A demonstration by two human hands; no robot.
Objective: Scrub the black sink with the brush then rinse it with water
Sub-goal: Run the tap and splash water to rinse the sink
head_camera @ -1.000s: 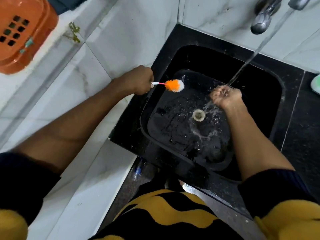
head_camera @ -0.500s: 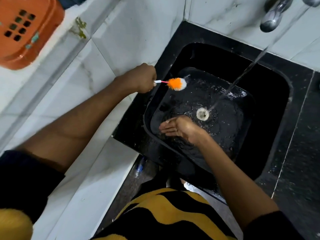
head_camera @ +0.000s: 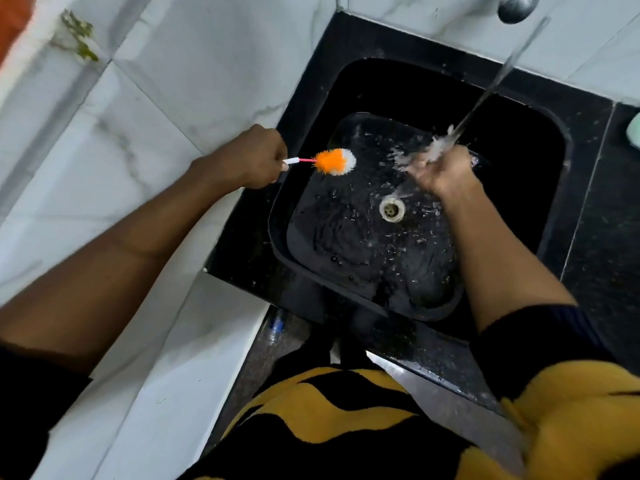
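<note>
Right hand (head_camera: pixel 440 171): back under the tap's water stream (head_camera: pixel 485 98), having left the basin floor near the pale round drain (head_camera: pixel 392 209) where it was spreading water half a second ago; fingers blurred, grip cannot be told.

Left hand (head_camera: pixel 254 157): still gripping the orange-and-white bristle brush (head_camera: pixel 334 162), held idle above the square black sink (head_camera: pixel 346 237).

Judgement: scrubbing seems finished; rinsing is proceeding.
</note>
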